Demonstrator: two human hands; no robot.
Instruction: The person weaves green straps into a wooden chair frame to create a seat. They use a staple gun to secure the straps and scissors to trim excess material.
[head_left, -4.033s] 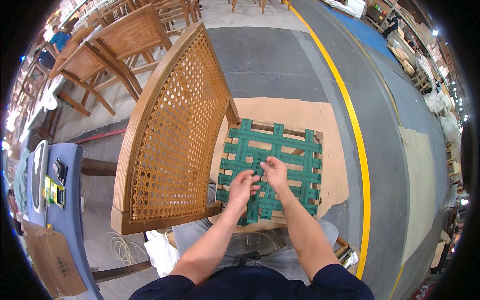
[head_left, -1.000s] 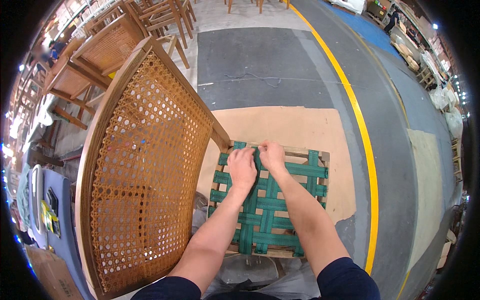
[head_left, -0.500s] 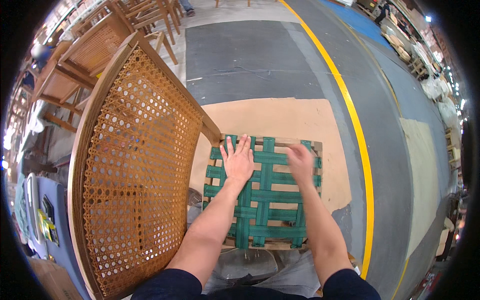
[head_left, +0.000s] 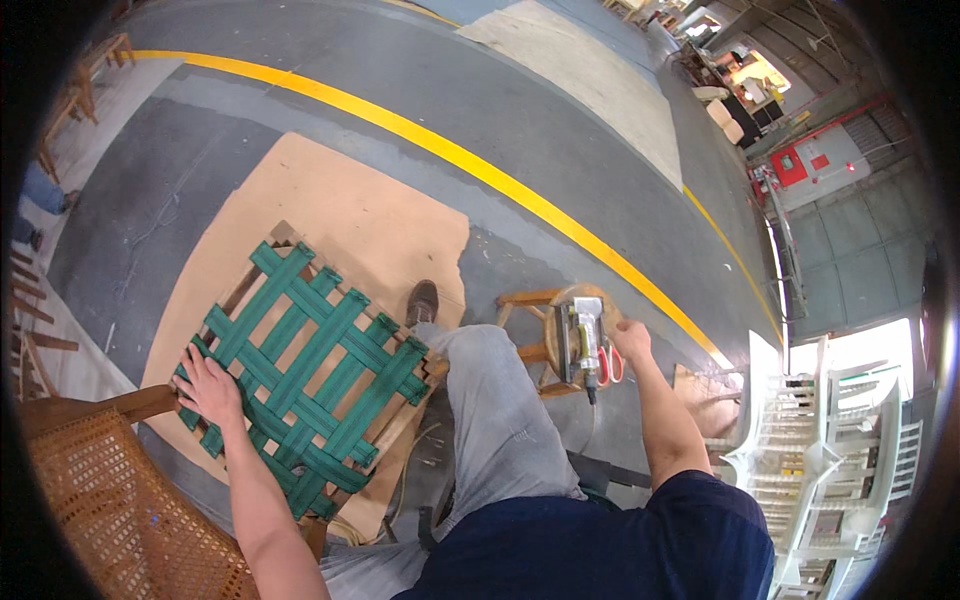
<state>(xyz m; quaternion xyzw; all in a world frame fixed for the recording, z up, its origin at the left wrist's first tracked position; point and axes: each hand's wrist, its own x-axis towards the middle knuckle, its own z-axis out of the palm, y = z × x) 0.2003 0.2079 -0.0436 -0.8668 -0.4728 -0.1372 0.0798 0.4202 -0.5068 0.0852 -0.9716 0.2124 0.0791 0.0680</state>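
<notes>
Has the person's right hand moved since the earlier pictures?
Yes, rightward: the right hand was over the green webbed seat; now it is off it, near red-handled scissors.

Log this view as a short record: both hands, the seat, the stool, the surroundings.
Left hand: open, fingers spread on the green woven-strap seat
Right hand: beside the red-handled metal scissors; grip unclear
Seat: wide crossing straps on a brown wooden chair with a perforated cane back
Stool: small, wooden, brown; holds the scissors and a silver-and-black tool
Floor: grey, with a tan sheet below the seat and a yellow painted stripe
Far right: white slatted chairs
</notes>
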